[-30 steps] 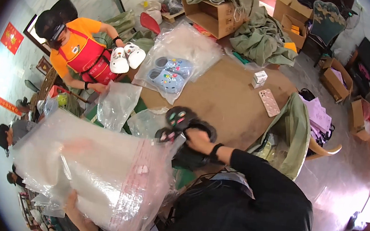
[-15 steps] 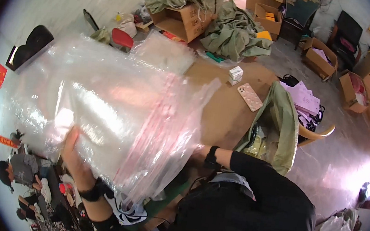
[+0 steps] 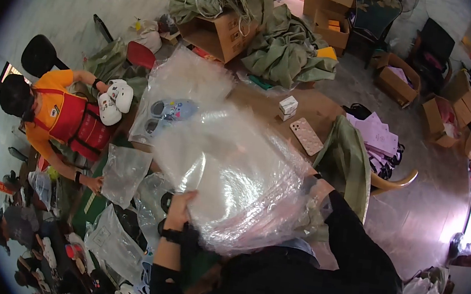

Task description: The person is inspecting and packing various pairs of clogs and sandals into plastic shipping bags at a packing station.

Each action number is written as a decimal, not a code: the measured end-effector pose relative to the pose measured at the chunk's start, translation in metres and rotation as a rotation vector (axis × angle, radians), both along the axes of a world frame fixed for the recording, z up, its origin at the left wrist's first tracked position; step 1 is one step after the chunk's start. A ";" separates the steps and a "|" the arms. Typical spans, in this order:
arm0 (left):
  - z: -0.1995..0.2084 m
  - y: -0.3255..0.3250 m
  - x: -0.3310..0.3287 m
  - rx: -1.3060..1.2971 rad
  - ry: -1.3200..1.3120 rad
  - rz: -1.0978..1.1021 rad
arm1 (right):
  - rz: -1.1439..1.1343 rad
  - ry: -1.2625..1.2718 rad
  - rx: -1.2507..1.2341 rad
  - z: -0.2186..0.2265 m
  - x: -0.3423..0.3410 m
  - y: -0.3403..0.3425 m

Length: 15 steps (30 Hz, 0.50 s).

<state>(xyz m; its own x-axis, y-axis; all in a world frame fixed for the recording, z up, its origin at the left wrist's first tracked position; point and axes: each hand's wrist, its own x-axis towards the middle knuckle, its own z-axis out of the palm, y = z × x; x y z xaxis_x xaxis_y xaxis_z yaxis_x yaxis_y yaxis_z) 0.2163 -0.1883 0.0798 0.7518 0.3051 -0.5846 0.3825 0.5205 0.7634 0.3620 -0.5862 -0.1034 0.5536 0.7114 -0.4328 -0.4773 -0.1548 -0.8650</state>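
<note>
Gripping clear plastic bags (image 3: 243, 177) with the left hand (image 3: 180, 208) over the worktop (image 3: 257, 100), near blue clogs (image 3: 174, 108); cannot tell the grip of the partly covered right hand (image 3: 309, 182).

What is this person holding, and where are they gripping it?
A stack of clear plastic bags: the left hand grips its lower left edge. The right hand is mostly hidden at the right side; its hold cannot be told.

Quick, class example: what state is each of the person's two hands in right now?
Left hand: closed on the edge of the clear plastic bags.
Right hand: at the bags' right side, mostly hidden; grip cannot be told.
</note>
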 end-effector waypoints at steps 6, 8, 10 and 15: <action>-0.071 -0.016 0.009 -0.038 0.235 -0.046 | -0.197 0.385 0.036 0.020 0.046 0.077; -0.050 -0.028 0.019 -0.092 0.305 -0.016 | -0.082 0.131 -0.086 0.033 0.039 0.079; -0.040 -0.025 0.023 -0.100 0.290 -0.040 | 0.038 -0.148 -0.182 0.057 0.039 0.082; -0.059 -0.033 0.048 -0.001 0.118 -0.006 | -0.137 -0.299 -0.332 0.075 0.066 0.084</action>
<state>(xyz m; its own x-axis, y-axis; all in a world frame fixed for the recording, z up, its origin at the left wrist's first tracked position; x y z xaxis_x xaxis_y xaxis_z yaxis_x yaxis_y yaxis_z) 0.2643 -0.2215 0.0212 0.6797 0.3003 -0.6692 0.4724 0.5187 0.7126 0.4284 -0.5020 -0.0289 0.7682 0.4729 -0.4316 -0.2496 -0.3996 -0.8821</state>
